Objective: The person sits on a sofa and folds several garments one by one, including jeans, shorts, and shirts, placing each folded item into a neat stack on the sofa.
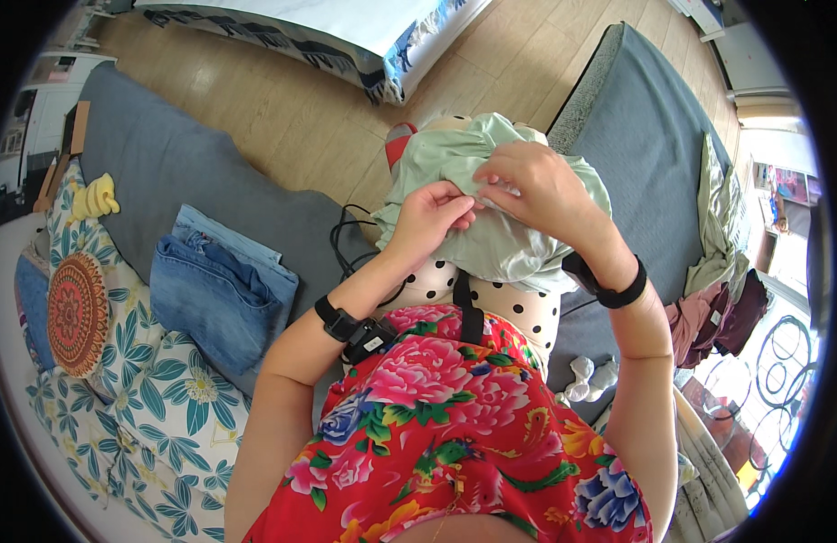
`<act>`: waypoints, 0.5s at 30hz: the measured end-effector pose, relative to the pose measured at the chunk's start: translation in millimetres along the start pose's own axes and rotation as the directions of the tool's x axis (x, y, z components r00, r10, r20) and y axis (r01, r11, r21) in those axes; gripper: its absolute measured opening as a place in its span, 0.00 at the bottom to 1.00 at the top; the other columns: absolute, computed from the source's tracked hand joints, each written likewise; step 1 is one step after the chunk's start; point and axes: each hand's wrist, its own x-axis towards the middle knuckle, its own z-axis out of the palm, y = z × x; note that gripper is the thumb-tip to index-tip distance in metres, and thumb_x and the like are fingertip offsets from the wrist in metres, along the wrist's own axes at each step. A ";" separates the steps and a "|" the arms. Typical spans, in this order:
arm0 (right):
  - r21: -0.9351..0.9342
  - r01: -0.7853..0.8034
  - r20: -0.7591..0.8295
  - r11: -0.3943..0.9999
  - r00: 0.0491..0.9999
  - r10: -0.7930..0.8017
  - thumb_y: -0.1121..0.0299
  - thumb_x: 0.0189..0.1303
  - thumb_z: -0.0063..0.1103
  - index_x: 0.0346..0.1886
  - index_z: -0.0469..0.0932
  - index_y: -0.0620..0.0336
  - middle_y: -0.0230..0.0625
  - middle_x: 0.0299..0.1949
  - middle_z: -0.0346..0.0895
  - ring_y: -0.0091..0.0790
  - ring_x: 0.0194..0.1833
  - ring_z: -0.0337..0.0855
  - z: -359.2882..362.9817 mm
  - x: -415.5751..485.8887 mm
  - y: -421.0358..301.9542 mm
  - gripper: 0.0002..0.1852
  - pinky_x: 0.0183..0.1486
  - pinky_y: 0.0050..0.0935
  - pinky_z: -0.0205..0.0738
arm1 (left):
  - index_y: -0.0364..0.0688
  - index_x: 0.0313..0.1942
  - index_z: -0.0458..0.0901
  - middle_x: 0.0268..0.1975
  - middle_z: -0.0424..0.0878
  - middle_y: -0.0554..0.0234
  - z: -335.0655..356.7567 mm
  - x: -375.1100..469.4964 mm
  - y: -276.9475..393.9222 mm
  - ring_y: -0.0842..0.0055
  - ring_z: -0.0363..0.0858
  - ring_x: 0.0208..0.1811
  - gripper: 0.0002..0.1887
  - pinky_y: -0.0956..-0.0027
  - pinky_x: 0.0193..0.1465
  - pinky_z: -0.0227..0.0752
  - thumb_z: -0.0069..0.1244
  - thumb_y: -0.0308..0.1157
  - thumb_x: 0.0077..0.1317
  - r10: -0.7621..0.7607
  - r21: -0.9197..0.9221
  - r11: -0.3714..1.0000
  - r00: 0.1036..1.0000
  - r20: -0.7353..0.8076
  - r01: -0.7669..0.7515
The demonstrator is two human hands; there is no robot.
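Note:
A pale green garment (pixel 513 251) lies bunched over my lap, on top of trousers with black polka dots (pixel 517 309). Thumb and fingers of my left hand (pixel 435 210) pinch a bit of its cloth near the middle. My right hand (pixel 537 190) grips the same cloth just to the right, with its fingertips close to those of the left. The small part between the fingertips is mostly hidden. Folds of the garment hang past both knees.
Folded blue jeans (pixel 214 292) lie at left on the grey cover (pixel 187 163), near a yellow plush toy (pixel 96 197) and a round patterned cushion (pixel 79 315). Black cables (pixel 340 237) run beside my left leg. Rolled socks (pixel 591 379) and heaped clothes (pixel 713 315) are at right.

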 end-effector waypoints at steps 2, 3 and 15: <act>-0.026 0.021 -0.016 0.999 1.000 -0.021 0.71 0.53 0.67 0.36 0.80 0.60 0.39 0.30 0.78 0.48 0.35 0.81 4.0 -8.0 -0.2 0.08 0.39 0.43 0.75 | 0.36 0.39 0.82 0.35 0.85 0.63 1.1 0.6 0.7 0.83 0.81 0.35 0.05 0.79 0.42 0.74 0.53 0.28 0.72 -0.017 0.013 1.000 1.000 0.001 0.017; -0.026 0.021 -0.027 0.999 0.999 -0.022 0.70 0.53 0.67 0.36 0.80 0.60 0.39 0.30 0.78 0.48 0.35 0.81 6.3 -10.3 0.5 0.08 0.39 0.43 0.75 | 0.36 0.39 0.82 0.35 0.85 0.63 1.5 0.8 0.9 0.82 0.81 0.35 0.05 0.79 0.41 0.74 0.53 0.28 0.72 -0.022 0.017 1.000 1.000 -0.003 0.022; 0.130 -0.221 -0.351 0.967 0.902 0.253 0.70 0.54 0.64 0.31 0.82 0.62 0.42 0.24 0.81 0.44 0.26 0.84 7.4 7.9 32.0 0.06 0.32 0.34 0.79 | 0.36 0.36 0.83 0.33 0.86 0.64 -6.4 -0.8 4.4 0.83 0.81 0.32 0.10 0.79 0.38 0.74 0.55 0.34 0.71 -0.037 0.028 0.999 0.999 -0.027 0.038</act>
